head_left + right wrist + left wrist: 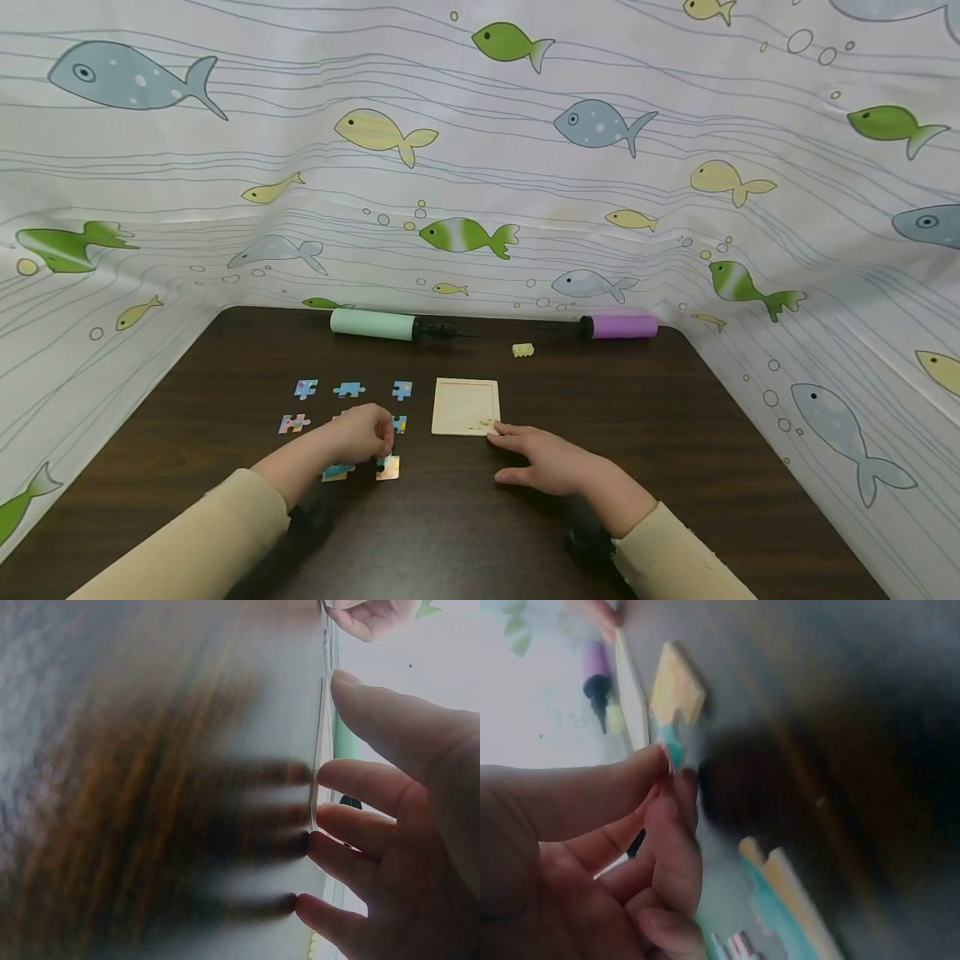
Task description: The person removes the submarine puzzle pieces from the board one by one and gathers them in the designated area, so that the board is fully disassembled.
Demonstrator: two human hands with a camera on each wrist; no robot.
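Observation:
My left hand point(358, 433) is over the jigsaw pieces on the left of the table. In the left wrist view its thumb and finger pinch the teal end of a yellow-orange puzzle piece point(676, 684). That piece is at the lower right of the loose group in the head view. Part of the group is hidden under the hand. My right hand point(543, 458) has its fingers spread and touches the lower right corner of a square wooden puzzle tray point(465, 404). Its fingertips rest on the table in the right wrist view.
Several loose pieces, such as a blue puzzle piece point(349, 389) and a pink one point(293, 423), lie left of the tray. A small yellow block point(522, 350), a green hand pump point(372, 324) and a purple hand pump point(622, 326) lie at the back, before a fish-patterned curtain point(465, 192).

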